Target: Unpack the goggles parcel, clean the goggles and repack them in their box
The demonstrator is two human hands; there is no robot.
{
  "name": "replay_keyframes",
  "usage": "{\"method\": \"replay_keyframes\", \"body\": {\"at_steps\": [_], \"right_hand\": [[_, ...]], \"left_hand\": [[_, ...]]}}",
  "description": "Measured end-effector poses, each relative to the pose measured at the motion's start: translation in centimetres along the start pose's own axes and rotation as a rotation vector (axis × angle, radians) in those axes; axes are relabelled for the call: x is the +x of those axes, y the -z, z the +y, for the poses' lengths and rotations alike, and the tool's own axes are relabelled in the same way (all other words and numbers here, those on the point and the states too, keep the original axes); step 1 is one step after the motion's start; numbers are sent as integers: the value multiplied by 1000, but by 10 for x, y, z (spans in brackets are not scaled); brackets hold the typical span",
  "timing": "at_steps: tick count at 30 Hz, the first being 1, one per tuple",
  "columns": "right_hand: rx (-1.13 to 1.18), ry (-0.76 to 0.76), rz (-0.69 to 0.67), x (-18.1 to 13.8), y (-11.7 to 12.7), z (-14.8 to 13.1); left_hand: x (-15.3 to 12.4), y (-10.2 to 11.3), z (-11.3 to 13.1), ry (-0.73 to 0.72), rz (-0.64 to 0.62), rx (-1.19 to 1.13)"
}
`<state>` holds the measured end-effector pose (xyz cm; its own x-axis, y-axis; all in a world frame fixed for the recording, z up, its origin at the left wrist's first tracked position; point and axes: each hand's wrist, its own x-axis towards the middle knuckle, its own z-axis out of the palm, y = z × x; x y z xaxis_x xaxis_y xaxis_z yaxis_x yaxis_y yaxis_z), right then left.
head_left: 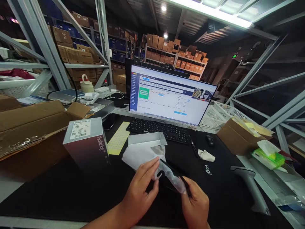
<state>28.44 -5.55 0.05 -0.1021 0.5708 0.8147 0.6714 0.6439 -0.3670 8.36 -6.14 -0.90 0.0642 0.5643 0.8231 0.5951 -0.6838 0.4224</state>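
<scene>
Black item (pixel 169 169) half inside thin white wrapper (pixel 140 156), held low over counter (pixel 71 197), just in front of open grey tray (pixel 146 139). Left hand (pixel 140 187) closed, fingers pinching wrapper. Right hand (pixel 195 203) closed on lower end of black item. Upright grey box (pixel 88 143) at left. Keyboard (pixel 157 128) and monitor (pixel 171 95) behind. Scanner (pixel 252 187) lying at right.

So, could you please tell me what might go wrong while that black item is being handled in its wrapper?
1. The black item is only pinched between the left hand and right hand, half inside a loose wrapper, so it could slip onto the mat.
2. The upright box stands near the left forearm and might get knocked over.
3. A nudge could push the open tray onto the keyboard.
</scene>
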Motion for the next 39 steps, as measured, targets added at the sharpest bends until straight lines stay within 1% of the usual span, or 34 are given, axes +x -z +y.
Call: {"method": "replay_keyframes", "body": {"at_steps": [2,4,6,8,9,11,13,14,15,16,17,18,21,23,26,28,29,30,31,32,33,34,35,36,38,39], "right_hand": [[-22,82,-13,5,0,0],[-30,136,-21,8,-2,0],[-21,162,-36,9,-5,1],[1,169,-67,10,-7,0],[16,172,-85,10,-8,0],[39,184,-108,11,-9,-1],[47,200,-112,13,-8,-2],[49,208,-110,14,-8,-2],[50,211,-104,15,-8,-3],[52,208,-101,17,-8,-4],[53,195,-100,18,-8,-4],[52,175,-102,20,-8,-5],[34,107,-100,24,-9,-8],[12,90,-76,25,-10,-10],[-1,59,-56,23,-11,-11],[25,-2,-75,21,-12,-10],[45,-45,-80,20,-12,-9],[64,-92,-77,19,-13,-7],[78,-139,-65,17,-14,-6],[86,-179,-45,15,-15,-6],[90,-209,-25,13,-16,-5],[93,-229,-8,10,-18,-5],[94,-240,2,8,-20,-6],[98,-242,4,7,-22,-7],[103,-218,-27,5,-25,-10],[101,-190,-51,5,-26,-13]], "left_hand": [[-14,8,1,11,10,24],[-18,19,1,-11,40,42],[-6,31,-2,-37,40,41],[22,40,-7,1,-48,26],[41,42,-11,62,-145,13],[80,42,-17,225,-417,94],[113,37,-22,303,-690,226],[124,33,-23,324,-822,290],[132,29,-23,328,-921,344],[136,25,-21,313,-976,374],[138,21,-19,278,-993,360],[137,18,-15,228,-990,299],[134,15,-4,88,-962,11],[134,16,2,93,-940,-92],[137,19,1,157,-846,-128],[134,22,-3,154,-797,-172],[129,24,-5,145,-747,-204],[121,26,-6,134,-669,-237],[111,27,-6,129,-557,-253],[97,28,-5,135,-414,-240],[82,28,-3,140,-267,-203],[64,28,-1,170,-119,-119],[46,26,1,204,-8,-32],[29,24,3,219,18,20],[2,17,6,257,-79,126],[-6,13,8,276,-125,183]]}}
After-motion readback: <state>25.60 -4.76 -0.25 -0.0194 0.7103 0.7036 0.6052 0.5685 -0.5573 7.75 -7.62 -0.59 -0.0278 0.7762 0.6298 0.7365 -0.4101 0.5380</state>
